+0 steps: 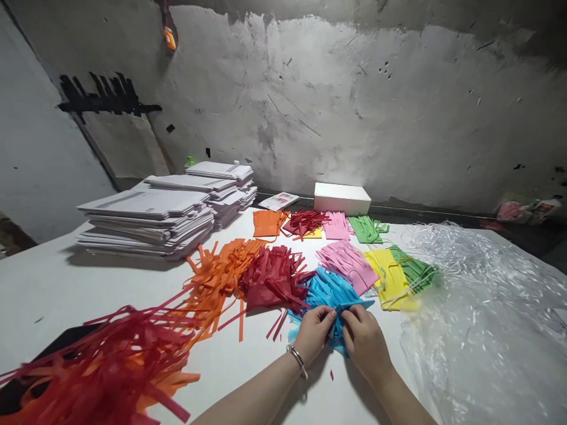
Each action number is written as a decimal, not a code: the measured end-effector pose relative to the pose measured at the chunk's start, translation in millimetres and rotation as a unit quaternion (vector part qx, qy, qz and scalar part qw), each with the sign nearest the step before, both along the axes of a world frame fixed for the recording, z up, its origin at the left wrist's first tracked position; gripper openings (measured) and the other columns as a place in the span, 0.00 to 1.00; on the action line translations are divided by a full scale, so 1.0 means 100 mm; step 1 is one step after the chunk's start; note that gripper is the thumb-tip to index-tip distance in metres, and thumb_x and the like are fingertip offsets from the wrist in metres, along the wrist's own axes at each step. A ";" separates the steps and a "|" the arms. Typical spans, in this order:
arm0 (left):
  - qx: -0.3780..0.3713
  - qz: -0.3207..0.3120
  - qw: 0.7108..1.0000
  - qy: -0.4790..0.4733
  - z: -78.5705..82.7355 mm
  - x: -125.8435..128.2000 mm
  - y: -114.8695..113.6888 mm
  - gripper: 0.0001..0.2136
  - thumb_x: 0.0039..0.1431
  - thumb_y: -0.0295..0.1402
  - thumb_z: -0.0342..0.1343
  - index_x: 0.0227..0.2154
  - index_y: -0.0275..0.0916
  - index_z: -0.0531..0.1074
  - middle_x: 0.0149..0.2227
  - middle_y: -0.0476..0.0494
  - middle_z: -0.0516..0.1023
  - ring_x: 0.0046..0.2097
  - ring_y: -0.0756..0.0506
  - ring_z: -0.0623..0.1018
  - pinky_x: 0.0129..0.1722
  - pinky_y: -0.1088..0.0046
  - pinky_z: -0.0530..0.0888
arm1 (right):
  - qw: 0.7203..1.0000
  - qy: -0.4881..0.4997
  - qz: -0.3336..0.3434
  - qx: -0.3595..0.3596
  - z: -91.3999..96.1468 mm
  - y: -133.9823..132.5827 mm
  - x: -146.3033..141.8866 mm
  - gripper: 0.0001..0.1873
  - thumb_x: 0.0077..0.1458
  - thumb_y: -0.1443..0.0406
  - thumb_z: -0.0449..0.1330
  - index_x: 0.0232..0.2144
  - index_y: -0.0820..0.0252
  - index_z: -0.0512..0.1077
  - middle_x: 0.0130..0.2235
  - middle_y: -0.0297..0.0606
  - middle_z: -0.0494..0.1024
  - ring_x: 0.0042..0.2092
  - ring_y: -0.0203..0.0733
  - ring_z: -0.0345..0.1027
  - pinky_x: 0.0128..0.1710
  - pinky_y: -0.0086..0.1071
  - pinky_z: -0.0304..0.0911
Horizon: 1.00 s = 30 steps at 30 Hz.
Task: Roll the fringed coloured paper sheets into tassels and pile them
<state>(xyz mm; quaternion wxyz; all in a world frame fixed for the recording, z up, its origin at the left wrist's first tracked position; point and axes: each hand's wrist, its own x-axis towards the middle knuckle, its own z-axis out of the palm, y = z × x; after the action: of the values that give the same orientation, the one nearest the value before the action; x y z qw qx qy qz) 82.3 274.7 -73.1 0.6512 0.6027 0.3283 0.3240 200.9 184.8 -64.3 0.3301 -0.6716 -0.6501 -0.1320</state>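
Note:
Both my hands meet low in the middle of the head view over a blue fringed paper tassel [330, 290] lying on the white table [53, 283]. My left hand [313, 334], with a metal bracelet at the wrist, pinches the tassel's near end. My right hand [364, 337] is closed on the same end, right beside it. Red paper fringe [272, 278] lies just left of the blue one, and pink fringe [348, 264] lies behind it.
Orange fringe [221, 274], yellow [390, 277] and green [414, 270] fringes lie around. More folded colours sit farther back by a white box [342, 198]. Stacks of white sheets [146, 221] stand at left. Clear plastic [482, 307] covers the right. Loose red-orange strips [106, 366] fill the near left.

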 end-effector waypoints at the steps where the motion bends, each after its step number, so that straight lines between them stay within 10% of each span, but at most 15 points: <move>1: 0.000 0.000 1.000 0.000 0.00 0.00 0.00 0.23 0.50 0.55 0.59 0.27 0.35 0.73 0.20 0.53 0.65 0.19 0.52 0.63 0.17 0.77 0.60 | 1.000 -0.003 -0.009 -0.002 0.01 0.00 -0.02 0.07 0.63 0.66 0.53 0.38 0.59 0.72 0.37 0.42 0.72 0.38 0.48 0.65 0.39 0.40 0.61; 30: -0.033 0.002 0.999 -0.030 -0.02 0.03 0.01 0.20 0.45 0.49 0.65 0.29 0.33 0.77 0.22 0.50 0.69 0.20 0.53 0.66 0.16 0.77 0.65 | 0.999 0.008 -0.033 -0.024 0.03 0.04 -0.09 0.12 0.62 0.72 0.51 0.30 0.58 0.72 0.31 0.37 0.73 0.37 0.46 0.67 0.55 0.51 0.54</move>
<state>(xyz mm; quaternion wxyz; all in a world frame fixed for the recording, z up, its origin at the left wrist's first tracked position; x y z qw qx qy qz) 84.8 275.4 -75.5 0.6798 0.5701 0.3201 0.3324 192.0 188.6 -61.8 0.3149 -0.7016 -0.6275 -0.1219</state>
